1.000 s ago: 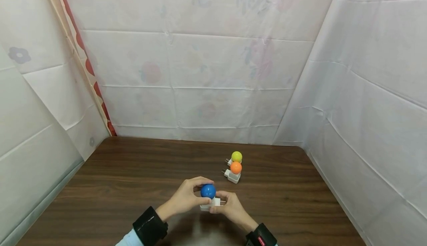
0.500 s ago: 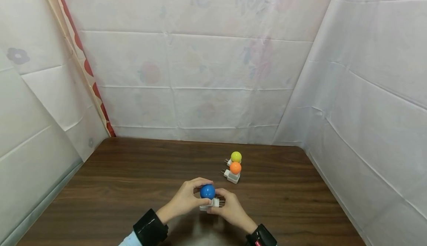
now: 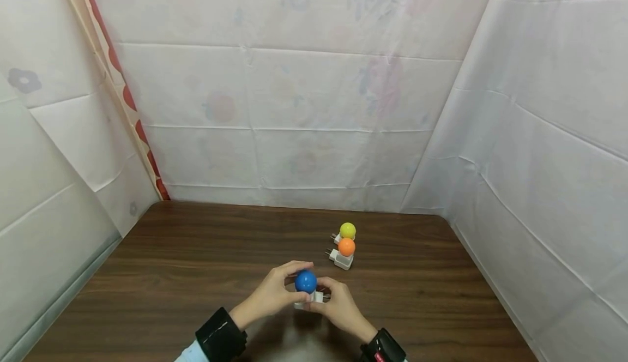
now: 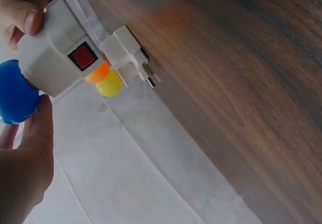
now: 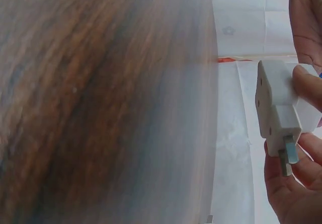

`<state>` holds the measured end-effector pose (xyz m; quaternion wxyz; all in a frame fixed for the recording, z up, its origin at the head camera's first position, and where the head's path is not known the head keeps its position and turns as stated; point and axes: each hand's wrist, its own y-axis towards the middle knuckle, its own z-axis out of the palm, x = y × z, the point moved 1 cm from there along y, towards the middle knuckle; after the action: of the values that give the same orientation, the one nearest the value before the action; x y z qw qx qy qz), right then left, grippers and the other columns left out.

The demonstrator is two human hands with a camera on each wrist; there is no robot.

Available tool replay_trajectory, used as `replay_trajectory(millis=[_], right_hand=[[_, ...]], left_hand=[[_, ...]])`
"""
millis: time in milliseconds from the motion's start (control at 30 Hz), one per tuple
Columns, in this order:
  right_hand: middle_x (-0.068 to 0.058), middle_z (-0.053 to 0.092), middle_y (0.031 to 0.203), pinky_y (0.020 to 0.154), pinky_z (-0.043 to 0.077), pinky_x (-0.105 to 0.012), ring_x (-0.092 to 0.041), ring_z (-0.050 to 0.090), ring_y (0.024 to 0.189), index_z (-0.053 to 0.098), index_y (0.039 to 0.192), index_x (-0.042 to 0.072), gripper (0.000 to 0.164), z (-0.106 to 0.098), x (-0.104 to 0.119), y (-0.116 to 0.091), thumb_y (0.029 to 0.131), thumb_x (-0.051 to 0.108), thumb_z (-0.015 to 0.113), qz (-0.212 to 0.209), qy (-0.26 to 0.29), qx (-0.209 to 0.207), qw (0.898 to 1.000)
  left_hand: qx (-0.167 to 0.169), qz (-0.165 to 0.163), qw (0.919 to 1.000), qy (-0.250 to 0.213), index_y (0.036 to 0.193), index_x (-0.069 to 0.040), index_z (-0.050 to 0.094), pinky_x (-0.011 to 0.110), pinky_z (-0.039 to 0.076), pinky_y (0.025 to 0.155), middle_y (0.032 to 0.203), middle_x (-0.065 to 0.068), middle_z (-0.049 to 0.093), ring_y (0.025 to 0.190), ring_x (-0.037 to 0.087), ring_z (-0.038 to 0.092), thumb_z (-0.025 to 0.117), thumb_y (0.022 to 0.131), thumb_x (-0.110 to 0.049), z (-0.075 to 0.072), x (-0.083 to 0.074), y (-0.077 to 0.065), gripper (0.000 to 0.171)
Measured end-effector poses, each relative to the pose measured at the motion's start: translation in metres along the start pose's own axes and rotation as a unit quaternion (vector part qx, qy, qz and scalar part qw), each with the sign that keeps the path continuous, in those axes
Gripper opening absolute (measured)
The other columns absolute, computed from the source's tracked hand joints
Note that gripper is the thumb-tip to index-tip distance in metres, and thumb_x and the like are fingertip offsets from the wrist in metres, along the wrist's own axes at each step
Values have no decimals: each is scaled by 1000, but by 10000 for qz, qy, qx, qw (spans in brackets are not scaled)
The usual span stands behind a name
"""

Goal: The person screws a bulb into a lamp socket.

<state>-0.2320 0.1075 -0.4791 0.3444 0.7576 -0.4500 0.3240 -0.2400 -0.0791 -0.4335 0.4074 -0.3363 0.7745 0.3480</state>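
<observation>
My left hand [image 3: 275, 291] holds the round blue bulb [image 3: 306, 282] between thumb and fingers. Below the bulb is a white plug-in lamp socket [image 3: 318, 297], gripped by my right hand [image 3: 339, 303] from the other side. In the left wrist view the bulb sits at the socket's open end, and a red rocker switch [image 4: 83, 56] shows on the socket's face. Two flat metal prongs [image 5: 289, 151] stick out of the socket in the right wrist view. Both hands are close together over the table, and part of the socket is hidden behind the fingers.
Beyond my hands, slightly right, an orange bulb [image 3: 346, 247] stands in a white socket [image 3: 342, 260] on the brown wooden table [image 3: 221, 242]. Just behind it is a yellow bulb [image 3: 348, 230] in another socket. White sheets [image 3: 304, 155] hang around the table's back and sides.
The right hand's fingers have shifted slightly on the socket, and the socket has turned a little. The left hand and the bulbs on the table look much the same.
</observation>
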Motion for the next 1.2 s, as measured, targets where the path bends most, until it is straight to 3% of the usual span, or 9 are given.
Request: replay_trajectory(millis=[167,400,600,867,1200], right_hand=[[-5,67,100,76,52,-27,-15,62,90,63,106,7,43,-4,-5,1,74,33,75,12,-212,-328,9992],[-6,68,98,75,53,-34,-18,64,87,65,102,8,38,-17,-16,4,70,24,79,409,-681,-716,9943],[-7,69,100,78,53,-39,-21,65,92,65,102,9,36,-23,-26,15,71,23,78,567,-878,-721,9919],[-11,69,100,79,52,-44,-25,64,93,64,102,6,37,-28,-39,24,71,21,78,872,-1096,-723,9875],[-13,68,102,81,50,-47,-27,63,94,64,105,6,40,-26,-42,27,69,17,79,1059,-1029,-508,9877]], left_hand=[[-84,21,10000,-20,131,-8,47,39,45,95,131,14,48,117,31,51,74,77,-15,-2,2,-2,61],[-241,-73,9995,169,128,-10,50,41,43,96,130,10,49,119,31,49,73,77,-16,-2,8,-10,56],[-42,-149,9995,285,126,-13,53,44,44,95,129,10,50,119,32,48,72,79,-23,0,13,-13,51],[169,-209,9989,376,123,-11,55,47,44,93,128,12,51,118,33,49,71,79,-15,3,13,-14,48],[257,-230,9991,257,123,-10,55,44,44,94,126,12,52,118,33,48,70,81,-24,2,15,-16,47]])
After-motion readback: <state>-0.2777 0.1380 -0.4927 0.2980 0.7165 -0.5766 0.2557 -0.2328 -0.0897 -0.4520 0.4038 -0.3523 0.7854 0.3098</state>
